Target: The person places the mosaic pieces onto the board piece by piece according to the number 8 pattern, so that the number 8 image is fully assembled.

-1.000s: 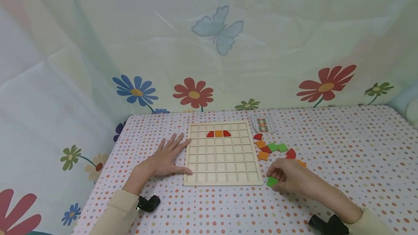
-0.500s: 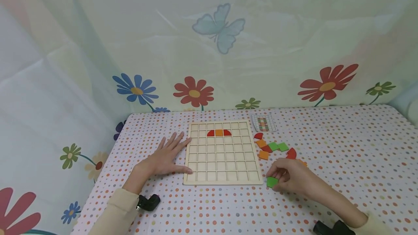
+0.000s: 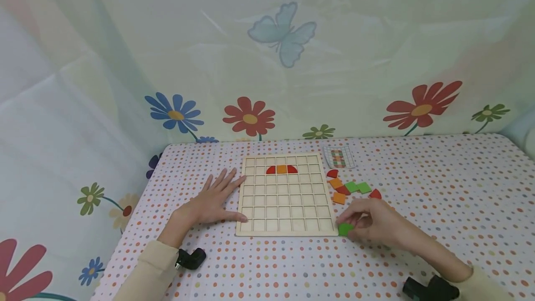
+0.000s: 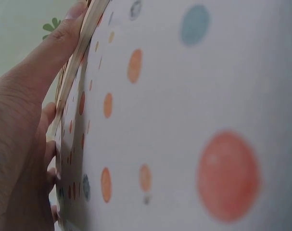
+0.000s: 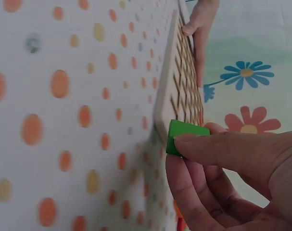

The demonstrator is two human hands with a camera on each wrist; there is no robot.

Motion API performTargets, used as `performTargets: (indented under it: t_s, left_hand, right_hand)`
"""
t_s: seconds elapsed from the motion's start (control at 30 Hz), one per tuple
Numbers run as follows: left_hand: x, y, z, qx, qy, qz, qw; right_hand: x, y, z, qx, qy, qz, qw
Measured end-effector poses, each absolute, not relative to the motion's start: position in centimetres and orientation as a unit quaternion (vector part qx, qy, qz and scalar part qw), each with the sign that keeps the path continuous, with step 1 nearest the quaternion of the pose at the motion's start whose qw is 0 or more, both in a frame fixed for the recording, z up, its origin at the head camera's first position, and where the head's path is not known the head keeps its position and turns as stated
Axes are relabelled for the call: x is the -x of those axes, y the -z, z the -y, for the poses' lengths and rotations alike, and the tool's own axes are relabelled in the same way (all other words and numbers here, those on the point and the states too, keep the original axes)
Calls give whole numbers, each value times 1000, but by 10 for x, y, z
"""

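Observation:
A wooden grid board lies on the table, with an orange square tile between two red quarter-round tiles in one of its upper rows. My left hand rests spread along the board's left edge, its thumb and a fingertip touching the frame. Between thumb and fingers, my right hand pinches a green square tile beside the board's lower right corner. In the right wrist view the thumb lies over the tile's face, and the board stands just behind it.
Right of the board lie loose tiles: orange squares, green squares and red quarter-rounds. A pattern card lies at the board's upper right. Behind the dotted tablecloth hangs a flowered curtain.
My right hand has shifted slightly left and up with the green tile, closer to the board's corner. The left hand stays at the board's edge.

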State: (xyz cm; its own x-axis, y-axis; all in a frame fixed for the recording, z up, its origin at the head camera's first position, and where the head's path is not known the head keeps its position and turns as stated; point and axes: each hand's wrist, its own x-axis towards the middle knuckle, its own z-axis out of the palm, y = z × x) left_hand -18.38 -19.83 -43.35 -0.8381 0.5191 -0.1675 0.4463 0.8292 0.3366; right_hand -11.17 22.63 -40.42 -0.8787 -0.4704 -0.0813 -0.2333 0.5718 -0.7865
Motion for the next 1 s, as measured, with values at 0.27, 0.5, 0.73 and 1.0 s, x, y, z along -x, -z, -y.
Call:
performTargets:
  t_s: [0.27, 0.5, 0.73, 1.0]
  left_hand:
    - [183, 434, 201, -250, -150, -948, 129]
    - [183, 436, 202, -254, -153, -947, 128]
    - [185, 435, 197, -249, -148, -948, 130]
    - [184, 434, 198, -245, -141, -950, 133]
  right_hand:
    - [143, 386, -196, 242, 397, -882, 76]
    - [188, 383, -163, 250, 388, -886, 42]
    - [215, 395, -150, 240, 376, -894, 47]
    - [229, 409, -143, 262, 396, -878, 53]
